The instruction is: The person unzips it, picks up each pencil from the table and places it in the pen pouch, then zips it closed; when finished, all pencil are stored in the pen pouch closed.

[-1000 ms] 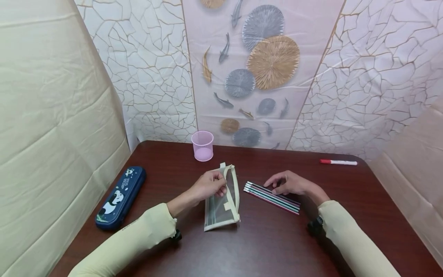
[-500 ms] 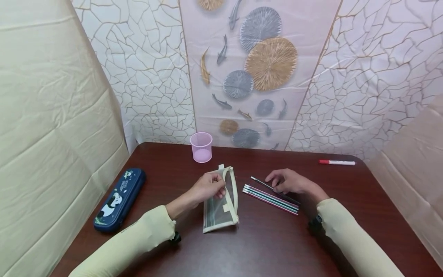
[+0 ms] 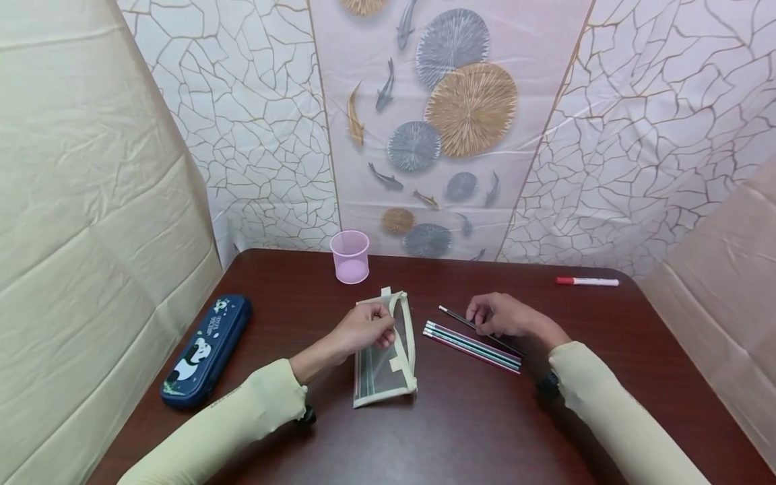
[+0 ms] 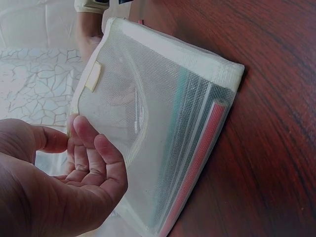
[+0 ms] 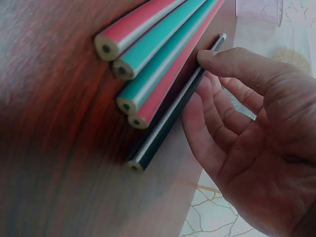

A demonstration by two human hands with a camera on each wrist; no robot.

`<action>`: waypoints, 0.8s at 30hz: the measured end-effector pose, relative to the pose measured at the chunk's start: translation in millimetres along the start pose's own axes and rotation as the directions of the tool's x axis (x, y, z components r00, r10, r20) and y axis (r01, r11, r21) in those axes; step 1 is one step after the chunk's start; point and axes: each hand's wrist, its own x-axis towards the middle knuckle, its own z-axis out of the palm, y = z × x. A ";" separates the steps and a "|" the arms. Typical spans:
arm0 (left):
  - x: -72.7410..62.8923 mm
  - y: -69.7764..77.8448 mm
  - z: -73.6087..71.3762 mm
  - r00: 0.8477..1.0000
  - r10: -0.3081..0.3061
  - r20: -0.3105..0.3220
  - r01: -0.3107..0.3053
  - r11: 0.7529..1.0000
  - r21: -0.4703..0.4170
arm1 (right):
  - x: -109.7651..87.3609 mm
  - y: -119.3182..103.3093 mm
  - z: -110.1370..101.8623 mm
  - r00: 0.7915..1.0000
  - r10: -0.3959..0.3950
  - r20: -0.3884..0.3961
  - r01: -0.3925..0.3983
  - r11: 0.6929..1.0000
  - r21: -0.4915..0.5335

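Observation:
My left hand pinches the cream edge of a see-through mesh pencil pouch, drawing its zipped mouth apart. In the left wrist view, pencils, one of them red, show through the mesh along the pouch's bottom. My right hand pinches a black pencil between thumb and fingers; its unsharpened end points toward the right wrist camera. Beside it on the table lie several red and green unsharpened pencils in a tight row, white-tipped at their far ends. The black pencil stands apart from that row, at an angle.
A navy pencil case with a panda print lies at the left of the dark wooden table. At the back stands a pink mesh cup. A red-capped white marker lies at the back right.
The black pencil has been drawn out from the far side of the row by the right hand, opening a gap. The left hand keeps its hold on the pouch.

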 end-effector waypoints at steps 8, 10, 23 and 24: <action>-1.8 0.8 -2.0 1.000 -0.007 -0.001 0.007 1.000 0.013 | 3.9 -9.1 -2.9 0.999 0.038 0.012 -0.038 0.999 -0.014; -1.7 0.8 -1.9 1.000 -0.005 0.001 0.005 1.000 0.013 | 4.4 -10.2 -3.4 0.999 0.046 0.002 -0.046 0.999 -0.008; -0.3 3.0 0.7 1.000 -0.004 0.001 0.004 1.000 0.024 | 4.1 -37.8 -7.6 0.967 -0.178 -0.183 0.187 0.982 0.036; -0.2 3.4 0.9 1.000 -0.004 0.000 0.004 1.000 0.023 | 4.0 -42.2 -6.8 0.963 -0.188 -0.192 0.202 0.978 0.058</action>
